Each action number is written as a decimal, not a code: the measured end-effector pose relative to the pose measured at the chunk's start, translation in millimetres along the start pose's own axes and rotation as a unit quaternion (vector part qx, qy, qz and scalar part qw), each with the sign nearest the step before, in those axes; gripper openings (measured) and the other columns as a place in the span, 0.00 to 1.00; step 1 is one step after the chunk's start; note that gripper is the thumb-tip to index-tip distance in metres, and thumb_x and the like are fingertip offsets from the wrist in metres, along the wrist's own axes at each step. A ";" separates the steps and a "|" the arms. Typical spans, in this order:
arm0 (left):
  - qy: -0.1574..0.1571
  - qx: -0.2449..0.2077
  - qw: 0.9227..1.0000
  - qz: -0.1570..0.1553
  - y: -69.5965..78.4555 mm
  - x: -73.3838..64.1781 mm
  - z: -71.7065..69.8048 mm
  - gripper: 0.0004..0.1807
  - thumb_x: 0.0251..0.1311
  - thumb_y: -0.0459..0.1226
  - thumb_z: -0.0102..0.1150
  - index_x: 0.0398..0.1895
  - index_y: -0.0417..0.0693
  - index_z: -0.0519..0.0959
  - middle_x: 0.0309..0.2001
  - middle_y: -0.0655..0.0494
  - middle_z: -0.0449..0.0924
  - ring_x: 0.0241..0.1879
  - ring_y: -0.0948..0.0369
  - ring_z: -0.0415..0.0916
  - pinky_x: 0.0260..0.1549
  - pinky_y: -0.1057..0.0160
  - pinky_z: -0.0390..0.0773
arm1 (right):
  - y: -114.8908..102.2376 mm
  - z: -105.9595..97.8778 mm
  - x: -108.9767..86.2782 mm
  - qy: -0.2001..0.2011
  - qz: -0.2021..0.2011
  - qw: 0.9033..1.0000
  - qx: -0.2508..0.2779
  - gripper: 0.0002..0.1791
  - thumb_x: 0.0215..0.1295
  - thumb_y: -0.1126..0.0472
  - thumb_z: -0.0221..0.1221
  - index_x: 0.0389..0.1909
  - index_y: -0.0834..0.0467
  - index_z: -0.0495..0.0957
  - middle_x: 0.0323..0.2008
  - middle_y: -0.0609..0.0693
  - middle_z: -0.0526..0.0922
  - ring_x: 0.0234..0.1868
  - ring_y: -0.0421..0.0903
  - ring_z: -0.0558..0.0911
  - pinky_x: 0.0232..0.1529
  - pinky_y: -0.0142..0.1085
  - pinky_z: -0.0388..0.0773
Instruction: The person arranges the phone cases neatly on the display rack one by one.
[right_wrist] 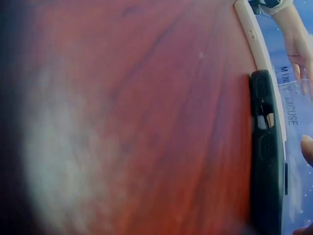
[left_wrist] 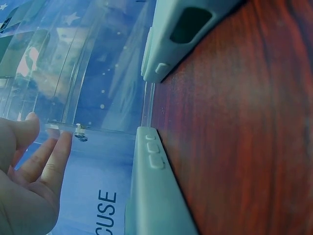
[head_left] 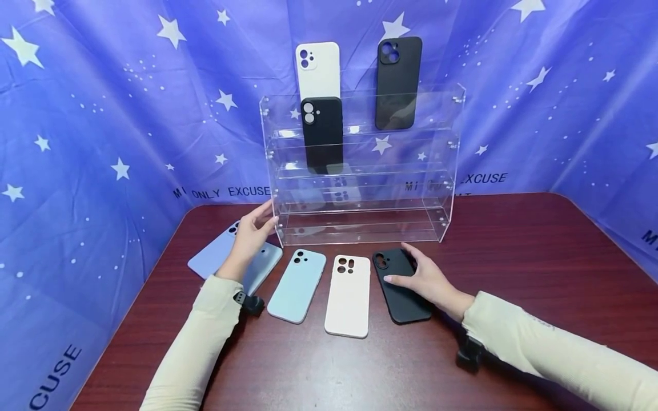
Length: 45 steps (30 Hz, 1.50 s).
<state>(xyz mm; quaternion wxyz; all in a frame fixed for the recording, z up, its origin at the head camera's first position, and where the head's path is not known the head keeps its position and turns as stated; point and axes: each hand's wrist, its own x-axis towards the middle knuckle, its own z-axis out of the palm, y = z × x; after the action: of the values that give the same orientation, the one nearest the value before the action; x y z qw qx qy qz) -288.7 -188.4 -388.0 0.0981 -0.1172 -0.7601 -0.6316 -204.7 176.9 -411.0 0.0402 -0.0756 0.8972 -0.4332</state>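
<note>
One black phone case (head_left: 404, 301) lies on the worktop (head_left: 534, 251) at the clear stand's (head_left: 370, 235) five o'clock, under the right hand (head_left: 428, 278), fingers apart; left hand (head_left: 252, 233) pinches stand. Likely light, flexible; grip long edges.

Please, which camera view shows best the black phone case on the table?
The head view, because the black phone case lies with its back visible, only partly covered by the right hand. The right wrist view shows it nearly edge-on, cut off at the bottom; the left wrist view does not show it.
</note>
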 end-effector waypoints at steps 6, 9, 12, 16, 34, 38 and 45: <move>0.001 0.003 1.000 0.001 0.3 0.6 1.2 0.26 0.63 0.25 0.51 0.66 0.37 0.64 0.60 0.36 0.70 0.52 0.44 0.73 0.42 0.66 0.83 | -0.3 0.8 0.4 -0.006 -0.026 0.997 -0.078 0.55 0.48 0.49 0.71 0.68 0.72 0.52 0.65 0.72 0.59 0.62 0.65 0.62 0.59 0.58 0.67; 0.001 0.001 1.000 0.003 0.4 0.8 1.6 0.26 0.63 0.25 0.52 0.66 0.36 0.65 0.60 0.37 0.71 0.51 0.45 0.74 0.42 0.65 0.83 | -0.6 2.4 -0.4 -0.010 -0.036 0.994 -0.101 0.57 0.46 0.48 0.72 0.68 0.73 0.52 0.66 0.72 0.57 0.64 0.67 0.58 0.61 0.59 0.65; 0.005 0.003 1.000 0.002 0.3 0.7 0.8 0.26 0.63 0.25 0.52 0.66 0.37 0.65 0.59 0.36 0.71 0.51 0.44 0.74 0.42 0.64 0.83 | -1.8 4.3 -0.7 -0.011 -0.050 0.992 -0.116 0.58 0.44 0.48 0.73 0.67 0.74 0.53 0.66 0.72 0.57 0.65 0.67 0.57 0.63 0.59 0.63; 0.004 0.005 1.000 -0.001 0.8 -0.1 -0.6 0.26 0.63 0.25 0.52 0.66 0.37 0.65 0.59 0.35 0.71 0.52 0.43 0.73 0.44 0.63 0.82 | -4.5 6.4 -0.9 -0.004 -0.069 0.990 -0.126 0.57 0.41 0.48 0.74 0.66 0.74 0.56 0.64 0.71 0.60 0.63 0.67 0.59 0.62 0.59 0.64; -0.003 -0.004 1.000 -0.005 5.6 -2.3 -0.5 0.27 0.63 0.24 0.51 0.66 0.34 0.63 0.61 0.35 0.68 0.55 0.40 0.71 0.45 0.62 0.82 | -8.5 -17.9 5.7 -0.009 -0.082 0.995 -0.059 0.38 0.48 0.66 0.70 0.61 0.66 0.66 0.52 0.66 0.75 0.45 0.57 0.78 0.44 0.47 0.79; -0.006 -0.007 1.000 -0.012 13.5 -4.6 0.2 0.27 0.63 0.23 0.51 0.66 0.32 0.62 0.62 0.34 0.67 0.56 0.38 0.69 0.46 0.58 0.81 | -11.4 -28.7 7.1 -0.046 -0.038 0.998 0.011 0.33 0.55 0.68 0.65 0.62 0.70 0.65 0.54 0.70 0.74 0.46 0.56 0.79 0.41 0.38 0.82; -0.005 -0.016 1.000 -0.012 5.5 -1.6 -0.1 0.26 0.63 0.24 0.51 0.66 0.35 0.64 0.62 0.37 0.68 0.56 0.38 0.69 0.46 0.60 0.81 | -14.9 -47.0 5.4 -0.087 0.024 0.987 0.134 0.29 0.59 0.68 0.60 0.59 0.78 0.64 0.48 0.67 0.79 0.38 0.37 0.81 0.39 0.28 0.82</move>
<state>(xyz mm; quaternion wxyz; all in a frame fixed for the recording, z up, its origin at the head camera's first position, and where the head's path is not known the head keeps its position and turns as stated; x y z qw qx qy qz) -285.5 -187.6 -383.3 0.0845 -0.1124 -0.7517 -0.6444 -215.0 203.1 -370.2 0.1380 -0.0856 0.8260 -0.5398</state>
